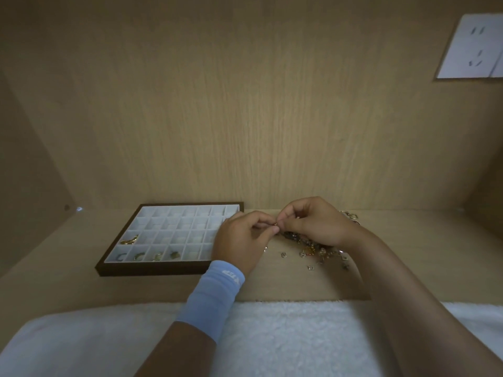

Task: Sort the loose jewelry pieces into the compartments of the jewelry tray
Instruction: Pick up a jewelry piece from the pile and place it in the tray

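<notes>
The jewelry tray (152, 270) lies on the bench (299, 284) at left. Five pieces sit in its near-left compartments, and most other cells look bare. Just right of it, the left hand (239, 240) and the right hand (313, 224) both pinch one small gold piece (275, 223) between their fingertips, above the edge of the loose pile (313, 247). If that piece is snagged in the tangle, a pull could drag others along. It could also flick the piece out of so slight a grip and onto the white fleece (272, 336).
</notes>
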`<state>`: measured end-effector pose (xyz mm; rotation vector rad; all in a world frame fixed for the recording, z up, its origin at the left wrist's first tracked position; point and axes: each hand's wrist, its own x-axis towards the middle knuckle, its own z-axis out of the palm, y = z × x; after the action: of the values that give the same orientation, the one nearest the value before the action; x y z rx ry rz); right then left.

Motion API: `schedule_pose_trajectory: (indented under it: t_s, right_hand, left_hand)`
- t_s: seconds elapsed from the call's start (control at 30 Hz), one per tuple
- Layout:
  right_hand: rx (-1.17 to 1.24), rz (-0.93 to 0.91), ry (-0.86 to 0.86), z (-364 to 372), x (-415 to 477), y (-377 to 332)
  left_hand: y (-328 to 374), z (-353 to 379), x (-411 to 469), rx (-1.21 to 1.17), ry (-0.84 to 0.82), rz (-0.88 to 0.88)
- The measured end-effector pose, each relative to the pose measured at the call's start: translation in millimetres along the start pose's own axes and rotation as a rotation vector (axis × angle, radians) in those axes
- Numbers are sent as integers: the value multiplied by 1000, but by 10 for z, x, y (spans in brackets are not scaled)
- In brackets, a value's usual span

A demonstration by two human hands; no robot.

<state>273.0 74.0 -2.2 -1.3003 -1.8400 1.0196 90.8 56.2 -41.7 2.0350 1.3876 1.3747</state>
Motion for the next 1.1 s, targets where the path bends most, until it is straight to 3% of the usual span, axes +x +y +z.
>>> schedule_pose_trajectory:
  t_s: [0.5, 0.77, 0.9, 1.1]
  right_hand:
    - [81, -118, 157, 275, 68, -111]
    - [-232, -137, 203, 490, 191, -118]
    - [-461, -94, 164, 600, 344, -235]
    - [-750, -91, 68, 743, 659, -373]
  left_hand:
    - [-20, -255, 4, -145, 37, -83]
    - [-505, -765, -25, 385, -84, -95]
    - [-465, -739, -35, 488, -231, -136]
    - [-526, -700, -46, 547, -274, -129]
